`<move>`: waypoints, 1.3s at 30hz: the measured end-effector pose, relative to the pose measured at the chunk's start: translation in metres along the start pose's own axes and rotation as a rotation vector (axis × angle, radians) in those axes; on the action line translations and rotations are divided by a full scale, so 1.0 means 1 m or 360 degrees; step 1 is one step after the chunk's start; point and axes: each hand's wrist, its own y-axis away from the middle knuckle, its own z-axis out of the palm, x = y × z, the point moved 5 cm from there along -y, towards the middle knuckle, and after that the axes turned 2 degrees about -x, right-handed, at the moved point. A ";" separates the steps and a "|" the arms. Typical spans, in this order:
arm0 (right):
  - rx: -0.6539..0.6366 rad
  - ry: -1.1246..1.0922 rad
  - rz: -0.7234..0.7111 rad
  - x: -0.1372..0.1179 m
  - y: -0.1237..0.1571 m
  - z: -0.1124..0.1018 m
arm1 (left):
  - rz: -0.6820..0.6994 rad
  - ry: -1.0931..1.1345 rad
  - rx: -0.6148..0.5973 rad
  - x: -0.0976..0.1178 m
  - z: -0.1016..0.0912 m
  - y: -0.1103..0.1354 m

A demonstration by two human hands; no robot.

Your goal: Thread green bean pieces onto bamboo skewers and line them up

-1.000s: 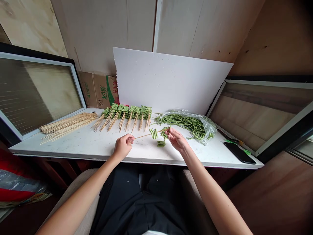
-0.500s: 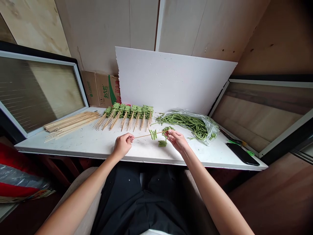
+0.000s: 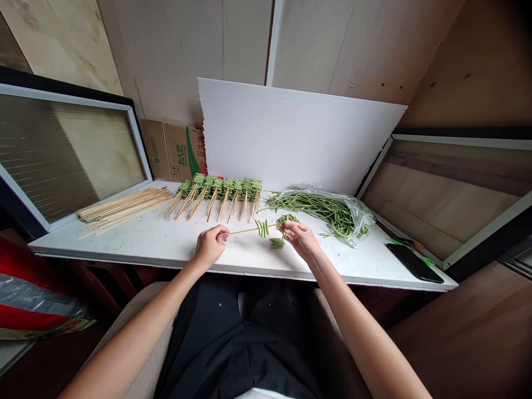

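My left hand (image 3: 211, 244) is closed around the left end of a thin bamboo skewer (image 3: 243, 230), held nearly level above the white table. Several short green bean pieces (image 3: 262, 228) sit side by side on the skewer, crosswise to it. At its right end my right hand (image 3: 300, 238) is pinched, seemingly on another short bean piece that the fingers largely hide. Behind those fingertips lies a small heap of cut beans (image 3: 286, 219). Below the skewer a neat bundle of cut bean pieces (image 3: 276, 243) rests on the table.
Loaded bean skewers (image 3: 233, 188) are stacked along the back. Bare bamboo skewers (image 3: 124, 208) lie at the left. A clear plastic bag (image 3: 353, 221) holds long green beans (image 3: 316, 206). A black phone (image 3: 413, 262) lies near the right edge of the table (image 3: 166, 249).
The view has shifted very slightly. Both hands keep their hold and the skewer with its bean pieces looks much the same.
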 end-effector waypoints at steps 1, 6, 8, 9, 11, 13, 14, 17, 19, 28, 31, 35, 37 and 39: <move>-0.0014 0.0034 0.0004 0.002 0.002 0.004 | 0.0009 0.0010 -0.0009 0.002 0.001 0.001; -0.0054 0.0126 0.0011 0.012 0.012 0.026 | 0.0043 0.0038 -0.0024 0.016 0.005 0.002; -0.0047 0.0138 -0.0017 0.011 0.013 0.029 | 0.0047 0.0035 -0.0011 0.020 0.003 0.001; -0.0050 0.0145 -0.0015 0.010 0.013 0.029 | 0.0051 0.0038 -0.0008 0.021 0.002 0.001; -0.0064 0.0140 0.0021 0.009 0.012 0.028 | 0.0058 0.0043 -0.0004 0.022 0.000 -0.001; -0.0091 0.0132 0.0057 0.008 0.012 0.026 | 0.0046 0.0040 0.0005 0.020 -0.002 -0.002; -0.0110 0.0140 0.0062 0.007 0.011 0.025 | 0.0033 0.0035 0.0013 0.019 -0.003 -0.003; -0.0214 0.0314 0.0013 0.002 0.009 0.019 | 0.0000 0.0016 0.0037 0.014 -0.005 -0.004; -0.0313 0.0654 -0.0135 -0.005 0.006 0.014 | -0.0018 0.0019 0.0042 0.009 -0.006 -0.005; -0.0367 0.2322 -0.0782 0.007 -0.003 -0.009 | -0.0055 -0.0027 0.0003 -0.003 -0.003 -0.004; -0.0370 0.2531 -0.0771 0.016 -0.001 -0.009 | -0.0059 -0.0021 -0.0002 -0.003 -0.003 -0.004; -0.0312 0.2662 -0.0843 0.019 0.002 -0.003 | -0.0052 -0.0016 -0.0010 -0.001 -0.002 -0.004; -0.0268 0.2650 -0.0887 0.019 0.002 0.000 | -0.0048 -0.0023 -0.0015 0.000 -0.002 -0.003; -0.0212 0.2575 -0.0925 0.017 0.003 0.001 | -0.0049 -0.0029 -0.0022 0.000 -0.002 -0.003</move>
